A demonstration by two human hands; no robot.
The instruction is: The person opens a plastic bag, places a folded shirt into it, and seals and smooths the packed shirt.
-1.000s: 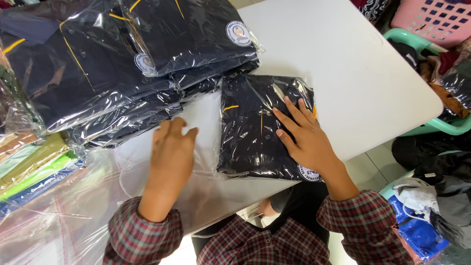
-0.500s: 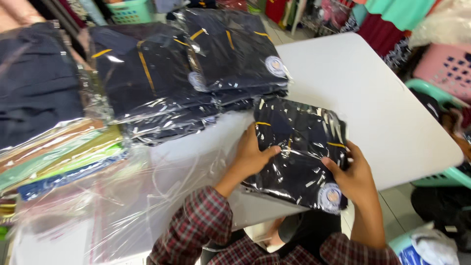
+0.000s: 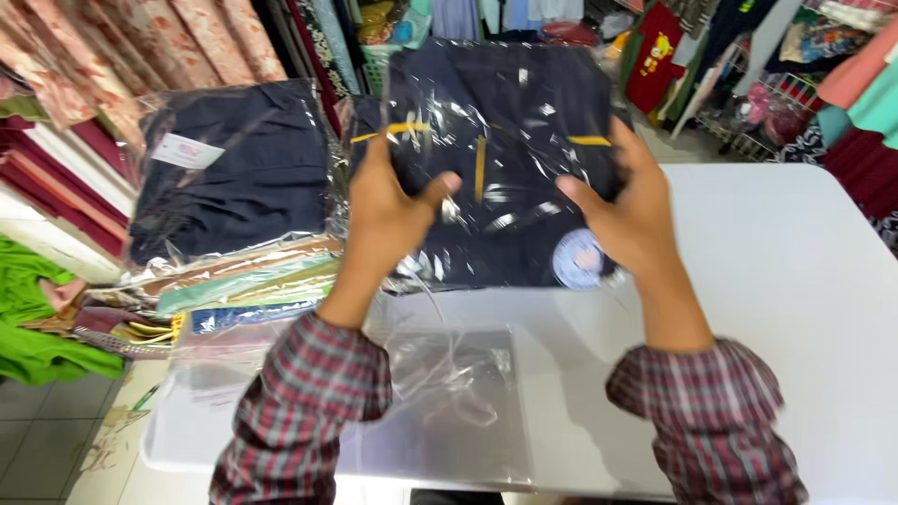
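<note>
A folded navy garment with yellow trim and a round white badge, sealed in a clear plastic bag, is lifted above the white table. My left hand grips its left edge with the thumb across the front. My right hand grips its right edge near the badge. Both forearms wear plaid sleeves. The packet hides whatever lies on the table behind it.
A stack of bagged dark garments rests on bagged coloured ones at the left. Empty clear plastic bags lie on the table's near part. Hanging fabrics and clothes racks surround the table.
Both hands have picked the bagged navy garment up off the table and raised it toward the camera. The view has tilted up, showing the shop beyond.
</note>
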